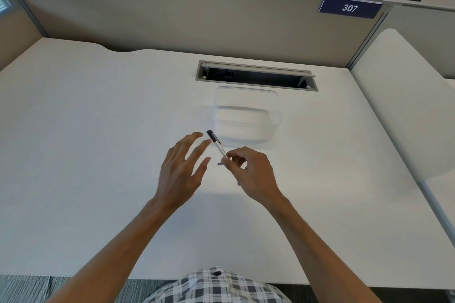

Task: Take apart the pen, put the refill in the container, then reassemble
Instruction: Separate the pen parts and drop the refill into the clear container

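A white pen (216, 143) with a black cap end points up and to the left above the white desk (98, 130). My right hand (251, 172) pinches its lower end between thumb and fingers. My left hand (183, 167) hovers just left of the pen, fingers spread, holding nothing; its fingertips are close to the pen's barrel. A clear plastic container (246, 115) stands on the desk just beyond the pen. A small dark piece (219, 163) lies on the desk beside my right thumb; what it is I cannot tell.
A cable slot (256, 76) with an open lid is set in the desk behind the container. A beige partition (172, 15) with a blue "307" plate (349, 8) closes the back. A white side panel (403, 106) stands at the right.
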A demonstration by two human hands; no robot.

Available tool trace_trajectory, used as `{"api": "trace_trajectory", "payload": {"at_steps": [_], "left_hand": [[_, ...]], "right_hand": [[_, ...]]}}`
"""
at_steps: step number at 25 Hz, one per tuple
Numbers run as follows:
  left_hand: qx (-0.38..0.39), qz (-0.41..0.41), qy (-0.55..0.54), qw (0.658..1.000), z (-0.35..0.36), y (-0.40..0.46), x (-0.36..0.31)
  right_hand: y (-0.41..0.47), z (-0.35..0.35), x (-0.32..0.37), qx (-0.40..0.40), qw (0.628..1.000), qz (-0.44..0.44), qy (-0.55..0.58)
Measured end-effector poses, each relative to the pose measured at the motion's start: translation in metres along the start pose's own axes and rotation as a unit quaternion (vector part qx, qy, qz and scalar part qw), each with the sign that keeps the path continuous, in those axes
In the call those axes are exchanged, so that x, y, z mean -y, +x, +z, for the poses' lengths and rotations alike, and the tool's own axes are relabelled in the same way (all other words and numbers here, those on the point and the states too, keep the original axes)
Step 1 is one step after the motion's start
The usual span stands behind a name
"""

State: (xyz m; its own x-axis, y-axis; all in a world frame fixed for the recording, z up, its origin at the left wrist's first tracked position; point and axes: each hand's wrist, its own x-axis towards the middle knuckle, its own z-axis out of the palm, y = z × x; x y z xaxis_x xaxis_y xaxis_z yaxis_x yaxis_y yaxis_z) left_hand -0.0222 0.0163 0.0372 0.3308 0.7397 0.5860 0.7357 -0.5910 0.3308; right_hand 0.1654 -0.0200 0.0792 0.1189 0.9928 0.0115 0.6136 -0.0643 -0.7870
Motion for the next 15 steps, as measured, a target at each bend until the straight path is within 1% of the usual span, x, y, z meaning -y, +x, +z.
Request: {"api": "trace_trajectory", "payload": {"at_steps": [3,7,10,13,15], "left_hand": [[0.02,0.101,0.004,0.995,-0.002,0.005,-0.004],[0.05,0.151,0.024,0.987,-0.001,0.006,-0.001],[0.056,0.16,0.037,0.985,-0.001,0.005,0.007],[0.062,0.145,0.051,0.986,-0.002,0.003,0.015],[0.068,0.118,0.051,0.989,-0.001,0.0,0.023]], "right_hand": [[0.0,0.001,0.0,0.039,0.999,-0.012,-0.015],[0.004,0.001,-0.003,0.08,0.997,-0.011,0.001],[0.006,0.001,-0.005,0.092,0.995,0.0,0.032],[0.01,-0.004,-0.005,0.096,0.991,0.026,0.093],[0.019,-0.007,-0.011,0.062,0.985,0.053,0.155]]}}
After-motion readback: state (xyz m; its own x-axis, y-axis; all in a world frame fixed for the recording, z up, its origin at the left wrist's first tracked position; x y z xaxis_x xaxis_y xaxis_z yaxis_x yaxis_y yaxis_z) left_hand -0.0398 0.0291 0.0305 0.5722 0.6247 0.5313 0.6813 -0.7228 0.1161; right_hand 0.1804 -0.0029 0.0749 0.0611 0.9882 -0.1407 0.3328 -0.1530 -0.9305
